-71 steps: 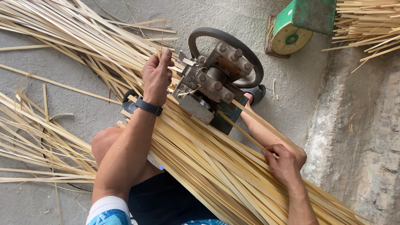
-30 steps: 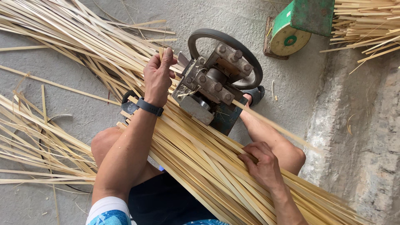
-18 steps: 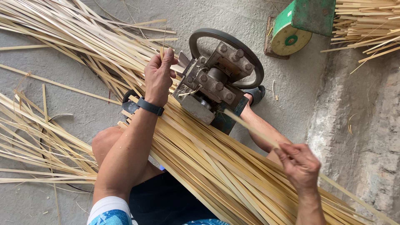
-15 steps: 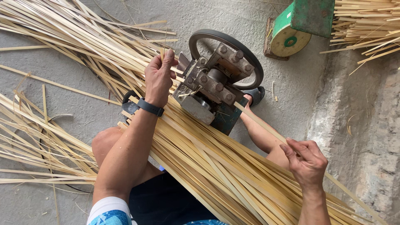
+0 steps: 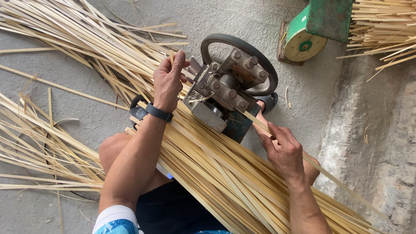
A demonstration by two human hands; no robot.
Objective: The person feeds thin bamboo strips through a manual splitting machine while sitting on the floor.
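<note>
A small metal splitting machine (image 5: 225, 93) with a black hand wheel (image 5: 242, 45) stands on the concrete floor. My left hand (image 5: 168, 80) pinches a pale bamboo strip (image 5: 172, 55) at the machine's left side; a black band is on that wrist. My right hand (image 5: 282, 151) grips another bamboo strip (image 5: 329, 173) that comes out of the machine's right side and runs down to the right. A thick bundle of long bamboo strips (image 5: 216, 173) lies across my lap under both arms.
Loose bamboo strips (image 5: 56, 143) are spread over the floor at left and top left. A green metal stand (image 5: 312, 30) sits top right beside another stack of strips (image 5: 385, 26). A rough concrete ledge (image 5: 381, 143) runs along the right.
My right hand slid down the strip away from the machine, then came back up close to the outlet and closed on the strip. My left hand stayed at the machine's inlet.
</note>
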